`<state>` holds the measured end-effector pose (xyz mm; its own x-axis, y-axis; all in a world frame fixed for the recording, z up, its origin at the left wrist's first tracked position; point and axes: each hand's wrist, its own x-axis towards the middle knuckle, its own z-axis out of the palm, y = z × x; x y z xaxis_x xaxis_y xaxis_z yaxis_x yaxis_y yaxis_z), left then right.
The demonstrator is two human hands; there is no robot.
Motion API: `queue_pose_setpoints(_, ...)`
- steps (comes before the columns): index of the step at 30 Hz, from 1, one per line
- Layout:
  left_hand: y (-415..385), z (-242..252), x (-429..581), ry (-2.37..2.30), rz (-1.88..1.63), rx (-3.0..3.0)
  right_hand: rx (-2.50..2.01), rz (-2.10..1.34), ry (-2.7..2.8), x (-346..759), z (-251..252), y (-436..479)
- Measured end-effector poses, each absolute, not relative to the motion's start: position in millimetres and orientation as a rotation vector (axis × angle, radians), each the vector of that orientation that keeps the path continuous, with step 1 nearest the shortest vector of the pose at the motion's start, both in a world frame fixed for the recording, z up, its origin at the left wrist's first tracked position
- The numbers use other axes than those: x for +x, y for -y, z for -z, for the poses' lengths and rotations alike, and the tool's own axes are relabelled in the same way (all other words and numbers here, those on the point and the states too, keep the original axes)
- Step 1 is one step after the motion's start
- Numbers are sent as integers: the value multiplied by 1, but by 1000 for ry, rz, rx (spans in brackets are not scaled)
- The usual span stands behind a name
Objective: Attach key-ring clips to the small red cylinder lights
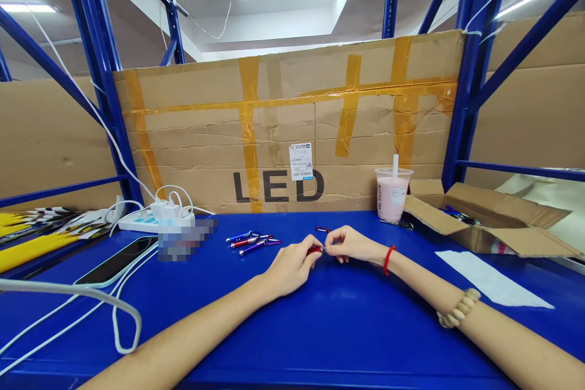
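Both my hands meet at the middle of the blue table (pixel 320 329). My left hand (pixel 292 267) is closed in a pinch on a small red pen-like keychain light (pixel 315 249). My right hand (pixel 350 244) is also pinched, its fingertips on the light's metal end. A red string and a bead bracelet (pixel 458 309) ring my right arm. Three similar small lights (pixel 250 242), blue, red and purple, lie just left of my hands. A red clip (pixel 322 229) lies behind my hands.
A pink drink cup with a straw (pixel 393 192) stands at the back right beside an open cardboard box (pixel 484 219). A phone (pixel 116 261), a power strip (pixel 153 219) and white cables lie left. A taped cardboard wall marked LED (pixel 283 134) closes the back. White paper (pixel 491 277) lies right.
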<state>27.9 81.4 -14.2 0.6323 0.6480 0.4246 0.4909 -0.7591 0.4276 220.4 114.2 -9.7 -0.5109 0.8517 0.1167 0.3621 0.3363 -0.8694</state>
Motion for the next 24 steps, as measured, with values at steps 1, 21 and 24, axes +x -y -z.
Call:
queue_pose_setpoints(1,-82,14,28,-932,-834,2594,-1058,-1101,2036,221,11,-116)
queue_pose_setpoints(21,-85,19,27,-914,-803,2564,-955,-1042,2130,218,-3,-101)
queue_pose_setpoints(24,-86,20,27,-903,-785,2553,-908,-993,2213,219,-4,-101)
